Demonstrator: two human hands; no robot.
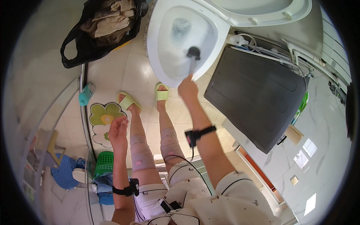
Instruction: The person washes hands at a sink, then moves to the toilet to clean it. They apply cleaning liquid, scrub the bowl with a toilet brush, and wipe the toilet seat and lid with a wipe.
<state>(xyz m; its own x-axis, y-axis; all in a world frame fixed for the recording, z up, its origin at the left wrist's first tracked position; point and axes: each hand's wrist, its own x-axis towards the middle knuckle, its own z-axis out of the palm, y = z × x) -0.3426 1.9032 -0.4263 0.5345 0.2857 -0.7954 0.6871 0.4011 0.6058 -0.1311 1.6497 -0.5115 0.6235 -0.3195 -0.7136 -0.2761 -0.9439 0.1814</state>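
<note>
My right hand (pixel 188 88) is closed around the handle of a toilet brush (pixel 193 53), whose dark head is inside the bowl of a white toilet (pixel 154 42), near the right inner wall. The brush and hand look slightly blurred. Cloudy, bubbly water lies at the bottom of the bowl. The toilet's seat and lid (pixel 299 12) are raised. My left hand (pixel 118 130) hangs over the floor mat, its fingers loosely curled with nothing in them. Each forearm wears a black strap with a small device.
A black plastic bag (pixel 81 42) of crumpled brown paper stands upper left. Below it lie a teal bottle (pixel 87 94) and a flower-shaped mat (pixel 98 115). A green basket (pixel 104 164) is beside the glass shower panel. A dark-topped appliance (pixel 253 92) stands right of the toilet.
</note>
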